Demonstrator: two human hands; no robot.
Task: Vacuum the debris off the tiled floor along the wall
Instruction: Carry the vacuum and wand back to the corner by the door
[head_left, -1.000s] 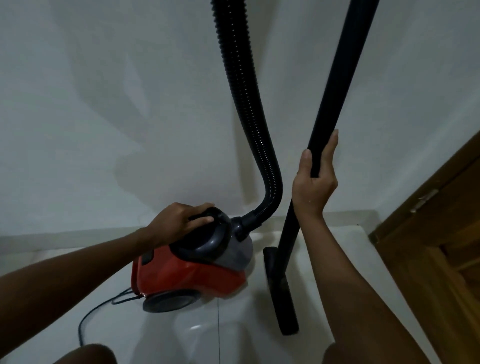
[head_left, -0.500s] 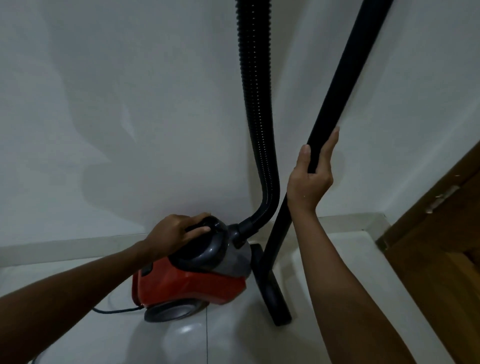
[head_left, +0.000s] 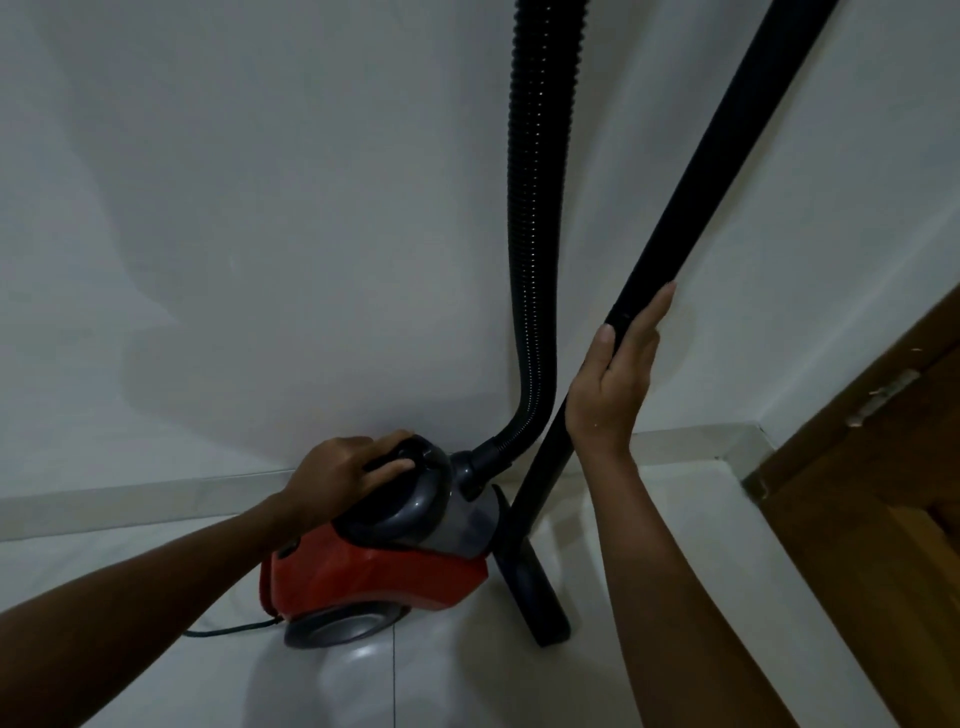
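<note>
Gripping the vacuum (head_left: 379, 566) by its top handle, the left hand (head_left: 337, 473) curls around it; the right hand (head_left: 613, 384) wraps the wand (head_left: 691, 208), whose nozzle (head_left: 535, 587) rests on the floor (head_left: 649, 597) near the wall (head_left: 260, 234). Cleaning seems barely begun; no debris or lettering is discernible in the dim light

Red canister vacuum cleaner (head_left: 374, 571) on white tiled floor (head_left: 649, 597), near wall (head_left: 260, 234). Black rigid wand (head_left: 691, 197) just right of it, black ribbed hose (head_left: 535, 234) between. Brown wooden door (head_left: 883, 493) far right.

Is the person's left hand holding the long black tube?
No, the left hand grips the vacuum cleaner's handle; the right hand holds the tube.
</note>
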